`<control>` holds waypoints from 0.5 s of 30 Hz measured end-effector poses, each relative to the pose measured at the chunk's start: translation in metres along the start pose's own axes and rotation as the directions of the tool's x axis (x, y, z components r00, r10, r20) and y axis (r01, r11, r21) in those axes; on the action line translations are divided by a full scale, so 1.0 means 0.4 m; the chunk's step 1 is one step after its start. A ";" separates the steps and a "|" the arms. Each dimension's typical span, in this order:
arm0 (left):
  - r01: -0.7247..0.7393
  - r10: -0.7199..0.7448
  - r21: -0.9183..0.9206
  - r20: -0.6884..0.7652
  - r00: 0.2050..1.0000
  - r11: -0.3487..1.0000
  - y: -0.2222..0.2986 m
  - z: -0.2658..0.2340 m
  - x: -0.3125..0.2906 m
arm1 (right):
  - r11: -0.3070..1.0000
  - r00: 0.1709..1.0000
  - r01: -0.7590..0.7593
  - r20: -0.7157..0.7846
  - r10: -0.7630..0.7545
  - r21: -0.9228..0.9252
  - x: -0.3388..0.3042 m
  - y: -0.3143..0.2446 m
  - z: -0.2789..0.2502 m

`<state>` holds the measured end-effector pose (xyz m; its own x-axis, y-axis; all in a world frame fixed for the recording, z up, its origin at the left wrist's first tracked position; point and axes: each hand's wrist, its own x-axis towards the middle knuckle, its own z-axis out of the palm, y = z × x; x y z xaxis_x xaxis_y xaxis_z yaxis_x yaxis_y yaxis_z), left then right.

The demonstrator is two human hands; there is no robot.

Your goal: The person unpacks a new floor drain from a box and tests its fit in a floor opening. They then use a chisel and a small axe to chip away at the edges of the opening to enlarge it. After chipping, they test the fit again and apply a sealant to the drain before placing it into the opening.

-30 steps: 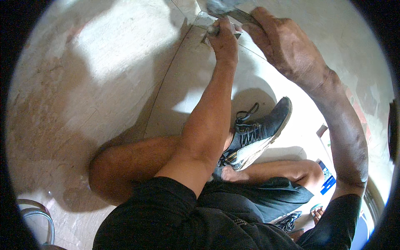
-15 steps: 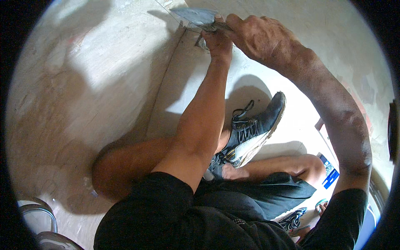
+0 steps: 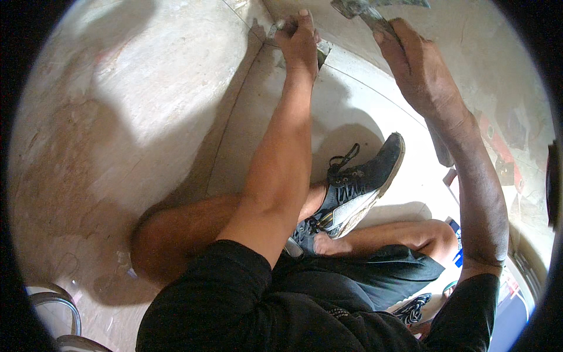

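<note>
My right hand (image 3: 425,82) grips the handle of a hammer, whose worn metal head (image 3: 358,8) is raised beside the wall at the upper edge. The handle's lower end (image 3: 438,146) sticks out below my wrist. My left hand (image 3: 298,47) is closed at the corner where floor meets wall, thumb up. Something small with a pale end (image 3: 281,24) shows at its fingers, too hidden to name. Right beside that hand, a dark notch (image 3: 323,54) is cut into the pale floor tile (image 3: 252,117).
I sit on the floor with legs crossed; a black and white shoe (image 3: 360,182) lies between my arms. The wall (image 3: 492,53) rises on the right. Curved metal tubing (image 3: 73,311) stands at lower left, and a striped black-and-white item (image 3: 413,310) lies behind my knee.
My right hand has swung the hammer away from my left hand, to the right. My left hand has shifted slightly up, and the notch beside it now shows.
</note>
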<state>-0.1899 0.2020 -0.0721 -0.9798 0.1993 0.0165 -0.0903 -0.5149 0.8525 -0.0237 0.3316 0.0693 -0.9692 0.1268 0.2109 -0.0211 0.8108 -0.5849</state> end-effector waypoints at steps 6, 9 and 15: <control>0.086 -0.091 0.029 0.240 0.967 0.996 0.004 -0.044 0.037 | 0.997 0.997 -0.080 -0.021 0.080 0.008 -0.035 -0.001 0.026; 0.157 -0.158 0.040 0.039 0.987 0.987 -0.019 0.001 0.024 | 0.991 0.994 0.105 0.021 -0.104 -0.085 -0.020 0.014 0.024; -0.062 -0.038 0.425 0.224 0.974 0.903 -0.056 -0.062 0.036 | 0.996 0.999 0.033 -0.002 -0.033 0.087 0.050 -0.067 0.035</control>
<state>-0.2065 0.1958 -0.1040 -0.9109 0.4001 0.1007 0.0553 -0.1235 0.9908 -0.0461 0.3044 0.0781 -0.9675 0.1007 0.2318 -0.0748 0.7620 -0.6432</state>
